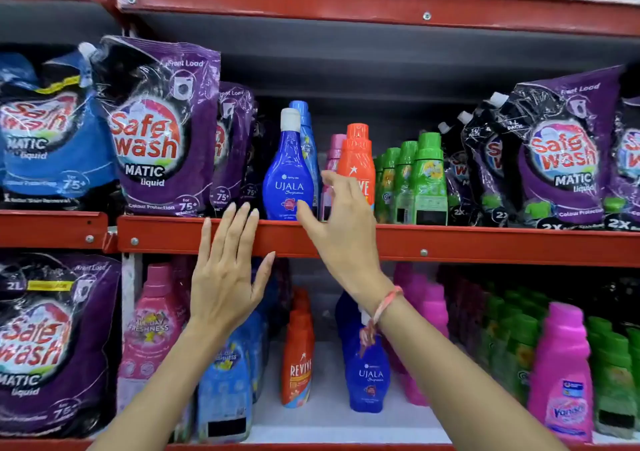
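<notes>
A dark blue Ujala bottle [287, 170] with a white cap stands upright at the front of the middle shelf. My right hand [341, 222] is raised just to its right, fingers spread and loosely bent, thumb near the bottle's base, holding nothing. An orange Revive bottle [358, 160] stands right behind that hand's fingers. My left hand [227, 270] is flat with straight fingers in front of the red shelf edge [450, 243], below and left of the blue bottle.
Purple Safewash pouches [156, 132] crowd the left, more pouches [561, 160] the right. Green bottles [422, 180] stand right of the orange one. On the lower shelf are another Ujala bottle [369, 374], a Revive bottle [298, 357] and pink bottles [561, 381].
</notes>
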The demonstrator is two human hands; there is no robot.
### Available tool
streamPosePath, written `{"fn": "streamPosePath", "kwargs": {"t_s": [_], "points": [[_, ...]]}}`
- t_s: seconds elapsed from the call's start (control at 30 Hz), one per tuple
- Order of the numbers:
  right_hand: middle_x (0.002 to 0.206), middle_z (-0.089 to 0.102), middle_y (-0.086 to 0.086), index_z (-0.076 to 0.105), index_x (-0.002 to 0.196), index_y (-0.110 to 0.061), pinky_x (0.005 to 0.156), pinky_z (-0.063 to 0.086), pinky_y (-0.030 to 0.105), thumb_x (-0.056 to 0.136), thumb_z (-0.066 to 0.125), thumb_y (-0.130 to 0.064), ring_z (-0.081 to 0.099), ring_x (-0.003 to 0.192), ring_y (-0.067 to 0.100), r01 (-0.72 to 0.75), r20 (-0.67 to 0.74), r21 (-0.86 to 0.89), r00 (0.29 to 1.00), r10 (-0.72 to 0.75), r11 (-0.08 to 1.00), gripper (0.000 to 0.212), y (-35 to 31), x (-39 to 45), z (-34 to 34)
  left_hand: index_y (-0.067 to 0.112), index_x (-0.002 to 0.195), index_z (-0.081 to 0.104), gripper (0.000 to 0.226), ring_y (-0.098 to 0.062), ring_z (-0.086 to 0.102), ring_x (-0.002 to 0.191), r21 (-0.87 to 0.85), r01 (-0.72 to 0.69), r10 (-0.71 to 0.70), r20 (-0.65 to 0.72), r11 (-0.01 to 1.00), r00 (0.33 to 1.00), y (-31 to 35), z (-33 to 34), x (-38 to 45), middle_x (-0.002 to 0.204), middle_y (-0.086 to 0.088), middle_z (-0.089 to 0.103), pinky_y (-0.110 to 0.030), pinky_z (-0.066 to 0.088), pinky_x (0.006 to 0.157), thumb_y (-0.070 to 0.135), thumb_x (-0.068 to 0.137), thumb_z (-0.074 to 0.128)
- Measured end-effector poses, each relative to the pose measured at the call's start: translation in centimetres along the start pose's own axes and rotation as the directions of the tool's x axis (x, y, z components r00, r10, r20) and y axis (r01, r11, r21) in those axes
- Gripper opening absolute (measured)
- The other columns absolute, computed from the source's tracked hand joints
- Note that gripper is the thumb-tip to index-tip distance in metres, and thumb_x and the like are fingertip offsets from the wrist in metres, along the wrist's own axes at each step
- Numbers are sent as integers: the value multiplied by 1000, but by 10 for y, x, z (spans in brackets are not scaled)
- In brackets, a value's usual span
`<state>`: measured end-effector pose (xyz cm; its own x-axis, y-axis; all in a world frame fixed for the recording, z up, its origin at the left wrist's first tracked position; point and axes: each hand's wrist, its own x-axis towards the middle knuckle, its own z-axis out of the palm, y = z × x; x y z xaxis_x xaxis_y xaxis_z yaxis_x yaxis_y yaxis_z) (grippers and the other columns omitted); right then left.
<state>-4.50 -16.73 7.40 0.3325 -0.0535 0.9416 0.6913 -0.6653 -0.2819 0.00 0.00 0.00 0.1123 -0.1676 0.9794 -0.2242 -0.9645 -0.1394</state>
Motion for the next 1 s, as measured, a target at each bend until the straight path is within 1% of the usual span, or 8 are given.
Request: {"fn": "streamPosePath", "kwargs": {"t_s": [0.17, 0.27, 0.4, 0.67, 0.8, 0.83, 0.93, 1.0], "points": [[129, 54, 14, 42, 136, -3, 98, 38, 35, 80, 69, -43, 50, 119, 31, -107, 77, -127, 990, 118, 986, 74, -13, 27, 36, 3, 144, 36, 56, -31, 36, 138, -29, -38, 36, -68, 999, 997, -8, 7, -3, 143, -17, 47, -54, 23, 115, 36, 99, 39], [128, 51, 16, 40, 134, -1, 97, 40, 40, 78, 71, -48, 51, 116, 36, -150, 76, -182, 983, 166, 972, 79, -17, 36, 49, 2, 144, 36, 56, -32, 37, 137, -14, -54, 52, -93, 998, 994, -11, 11, -3, 142, -18, 47, -55, 25, 114, 35, 99, 41], [127, 47, 14, 40, 131, -2, 93, 43, 39, 77, 73, -48, 52, 113, 35, -148, 36, -218, 986, 160, 965, 78, -18, 37, 60, 2, 144, 37, 57, -31, 37, 137, -6, -51, 50, -117, 999, 992, -11, 15, -3, 141, -19, 48, -54, 24, 115, 35, 98, 44], [124, 50, 8, 44, 129, -7, 87, 41, 27, 65, 80, -41, 51, 112, 27, -172, -78, -24, 982, 170, 985, 81, -15, 32, 62, 0, 143, 37, 58, -32, 36, 138, -16, -47, 46, -91, 999, 995, -10, 12, -3, 142, -20, 47, -55, 25, 115, 36, 98, 43], [122, 52, 5, 47, 126, -10, 93, 50, 38, 62, 80, -42, 53, 111, 21, -125, -193, 90, 971, 141, 988, 79, -18, 29, 54, 1, 144, 35, 58, -32, 34, 139, -33, -38, 36, -64, 999, 997, -8, 7, -3, 144, -20, 45, -54, 24, 115, 37, 99, 40], [122, 52, 4, 47, 126, -10, 94, 50, 34, 63, 81, -42, 53, 111, 20, -108, -214, 113, 968, 130, 988, 79, -19, 29, 50, 1, 145, 35, 58, -31, 34, 139, -36, -37, 35, -57, 999, 998, -8, 5, -3, 144, -20, 44, -54, 24, 115, 37, 99, 40], [121, 54, 1, 49, 125, -11, 88, 39, 7, 63, 82, -42, 52, 109, 13, -70, -253, 178, 961, 115, 981, 77, -24, 24, 32, 1, 145, 34, 59, -31, 30, 141, -24, -23, 23, -25, 999, 999, -4, 0, -5, 148, -20, 41, -54, 23, 115, 38, 99, 40], [119, 54, -1, 50, 123, -12, 87, 38, 5, 62, 84, -40, 52, 107, 11, -41, -267, 217, 958, 100, 975, 75, -28, 18, 17, 2, 146, 33, 60, -31, 26, 143, 3, -5, 5, -9, 1000, 1000, 1, -5, -10, 152, -19, 35, -54, 21, 116, 39, 99, 40]]}}
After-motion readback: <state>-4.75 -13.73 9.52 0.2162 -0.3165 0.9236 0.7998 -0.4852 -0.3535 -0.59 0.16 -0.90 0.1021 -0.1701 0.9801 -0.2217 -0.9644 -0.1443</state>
